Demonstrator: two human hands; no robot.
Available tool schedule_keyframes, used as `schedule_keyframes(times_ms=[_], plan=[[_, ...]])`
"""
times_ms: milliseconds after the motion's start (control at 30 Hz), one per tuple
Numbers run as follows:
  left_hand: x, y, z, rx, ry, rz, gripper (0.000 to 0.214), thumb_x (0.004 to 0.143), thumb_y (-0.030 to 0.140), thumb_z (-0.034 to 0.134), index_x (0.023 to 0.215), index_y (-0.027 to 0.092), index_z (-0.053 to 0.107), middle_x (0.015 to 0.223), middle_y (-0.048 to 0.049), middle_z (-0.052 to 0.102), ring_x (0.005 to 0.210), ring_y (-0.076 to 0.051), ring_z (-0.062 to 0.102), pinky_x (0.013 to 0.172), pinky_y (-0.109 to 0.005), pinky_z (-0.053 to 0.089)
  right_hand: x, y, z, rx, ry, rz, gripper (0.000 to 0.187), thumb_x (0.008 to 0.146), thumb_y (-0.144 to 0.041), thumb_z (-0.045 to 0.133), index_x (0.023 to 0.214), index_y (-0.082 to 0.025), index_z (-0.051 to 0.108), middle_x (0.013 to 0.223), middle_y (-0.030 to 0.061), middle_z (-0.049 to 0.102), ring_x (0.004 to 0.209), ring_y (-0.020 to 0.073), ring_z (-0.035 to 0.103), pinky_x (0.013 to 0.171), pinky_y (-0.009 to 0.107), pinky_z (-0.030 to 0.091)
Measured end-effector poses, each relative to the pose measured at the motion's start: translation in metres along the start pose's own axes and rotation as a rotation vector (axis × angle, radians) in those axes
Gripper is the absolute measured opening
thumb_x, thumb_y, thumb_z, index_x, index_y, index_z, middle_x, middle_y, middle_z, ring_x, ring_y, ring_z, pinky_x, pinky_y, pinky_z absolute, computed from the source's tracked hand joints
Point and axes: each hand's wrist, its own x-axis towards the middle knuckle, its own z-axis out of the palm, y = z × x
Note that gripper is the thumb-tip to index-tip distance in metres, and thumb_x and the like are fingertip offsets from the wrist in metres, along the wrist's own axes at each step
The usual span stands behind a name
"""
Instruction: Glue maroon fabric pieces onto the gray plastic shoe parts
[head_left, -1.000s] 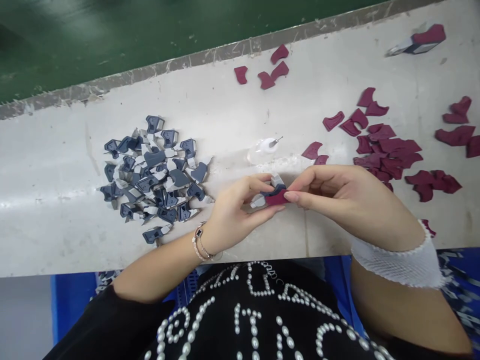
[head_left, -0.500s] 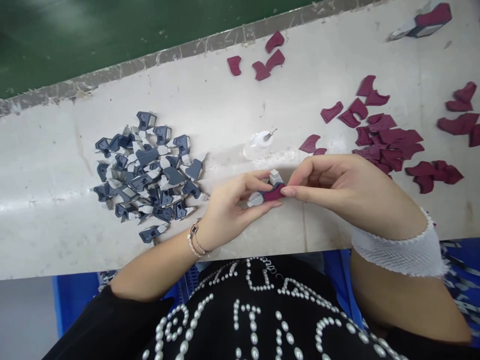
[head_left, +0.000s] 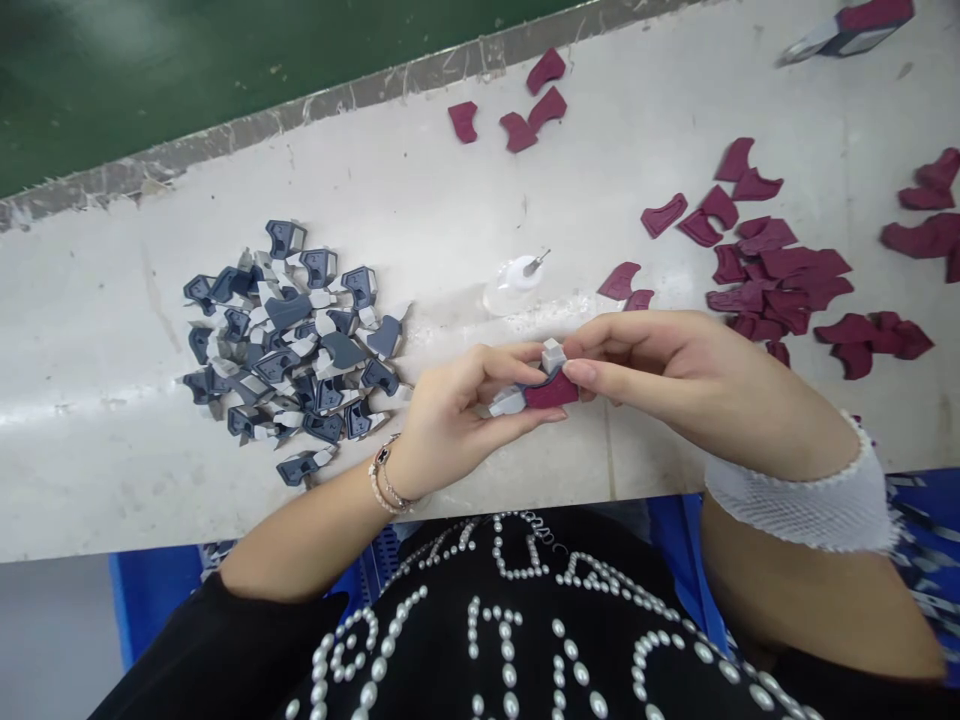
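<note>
Both hands meet over the near part of the white worktop (head_left: 112,400). My left hand (head_left: 457,415) pinches a small grey and navy plastic part (head_left: 525,385) from below and behind. My right hand (head_left: 675,380) presses a maroon fabric piece (head_left: 553,391) onto that part with thumb and fingers closed on it. A heap of the same grey and navy parts (head_left: 292,345) lies to the left of my left hand. Loose maroon pieces (head_left: 780,280) are scattered to the right, beyond my right hand.
A small clear glue bottle with a metal tip (head_left: 514,282) lies just beyond my hands. More maroon pieces (head_left: 517,110) lie near the far edge, by a green surface (head_left: 150,60). A finished maroon-covered part (head_left: 847,25) lies at the top right. Blue bins (head_left: 150,610) stand below the worktop.
My hands have kept hold of the part and piece, the right fingers shifting slightly along the maroon piece. The view has drifted a little, so the worktop appears lower and to the left.
</note>
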Motion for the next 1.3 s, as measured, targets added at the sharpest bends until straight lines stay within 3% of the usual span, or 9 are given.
schedule_keyframes(times_ms=[200,433,600,767,967,1300], plan=[[0.001,0.000,-0.001,0.018,-0.005,0.028,0.037,0.076,0.009,0.084,0.106,0.017,0.066,0.122,-0.0114,0.076,0.112,-0.022,0.075,0.098,-0.031,0.065,-0.004,-0.004,0.009,-0.170,0.080,-0.025,0.024,0.094,-0.048,0.065,0.092,-0.025,0.073,0.088,0.0016,0.074,0.078,0.0186,0.067,0.062,0.030,0.052],[0.002,0.001,-0.003,0.040,0.030,0.045,0.038,0.072,0.015,0.088,0.103,0.019,0.067,0.116,-0.0078,0.079,0.107,-0.022,0.077,0.095,-0.032,0.067,-0.004,-0.003,0.015,-0.129,0.026,-0.085,0.029,0.102,-0.045,0.052,0.095,-0.023,0.069,0.087,0.0019,0.071,0.076,0.0158,0.064,0.066,0.029,0.051],[-0.003,-0.003,-0.002,0.144,0.103,0.068,0.040,0.068,0.023,0.091,0.102,0.022,0.069,0.110,-0.0048,0.080,0.099,-0.021,0.079,0.084,-0.030,0.070,-0.006,-0.003,0.026,-0.219,0.102,-0.087,0.033,0.105,-0.045,0.044,0.087,-0.021,0.058,0.082,0.0023,0.066,0.070,0.0156,0.060,0.058,0.031,0.045],[-0.002,-0.003,0.003,0.120,0.163,0.111,0.035,0.072,0.025,0.089,0.101,0.023,0.069,0.100,-0.0023,0.080,0.099,-0.021,0.079,0.083,-0.032,0.071,-0.007,-0.007,0.036,-0.236,0.145,-0.081,0.029,0.106,-0.041,0.042,0.086,-0.022,0.051,0.075,0.0007,0.060,0.063,0.0145,0.055,0.055,0.032,0.042],[-0.003,0.003,0.003,0.033,0.166,0.056,0.032,0.076,0.020,0.087,0.101,0.023,0.068,0.108,-0.0040,0.080,0.100,-0.020,0.078,0.088,-0.034,0.070,-0.014,-0.005,0.031,-0.154,0.058,-0.174,0.025,0.108,-0.041,0.041,0.096,-0.022,0.052,0.096,0.0030,0.066,0.087,0.0167,0.065,0.067,0.029,0.048],[-0.006,-0.004,0.005,0.127,0.217,0.123,0.036,0.073,0.025,0.089,0.103,0.022,0.069,0.106,-0.0045,0.079,0.099,-0.021,0.079,0.086,-0.034,0.070,-0.013,-0.006,0.036,-0.383,0.157,-0.262,0.022,0.107,-0.030,0.041,0.095,-0.018,0.054,0.079,0.0006,0.065,0.060,0.0109,0.060,0.053,0.026,0.044]])
